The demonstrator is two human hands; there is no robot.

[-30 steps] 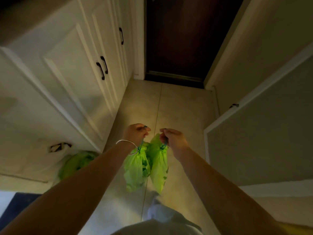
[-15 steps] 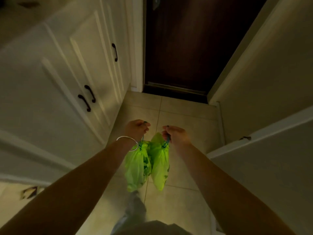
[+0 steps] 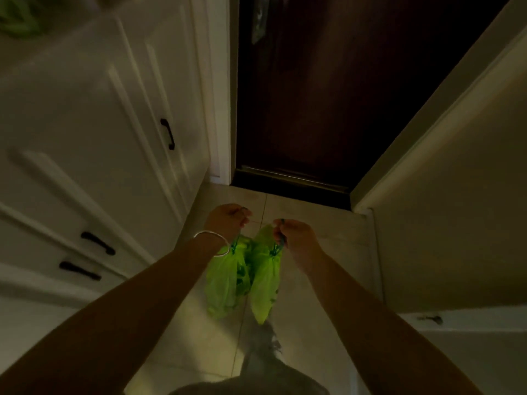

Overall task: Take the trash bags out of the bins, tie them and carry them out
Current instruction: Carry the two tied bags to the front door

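Two small bright green trash bags hang side by side over the tiled floor, their necks drawn tight by dark green drawstrings. My left hand (image 3: 228, 219), with a silver bangle on the wrist, is closed on the drawstring of the left green bag (image 3: 224, 283). My right hand (image 3: 295, 235) pinches the drawstring of the right green bag (image 3: 265, 283). The bags touch each other and hang clear of the floor.
A dark brown door (image 3: 313, 89) stands shut straight ahead, its threshold just beyond my hands. White cabinets (image 3: 94, 132) with black handles line the left side. A pale wall (image 3: 456, 181) with white trim closes in on the right. My foot (image 3: 263, 346) shows below the bags.
I have walked forward down the narrow hall: the door has come closer and the cabinets have slid back past me. Both hands kept hold of their bags.
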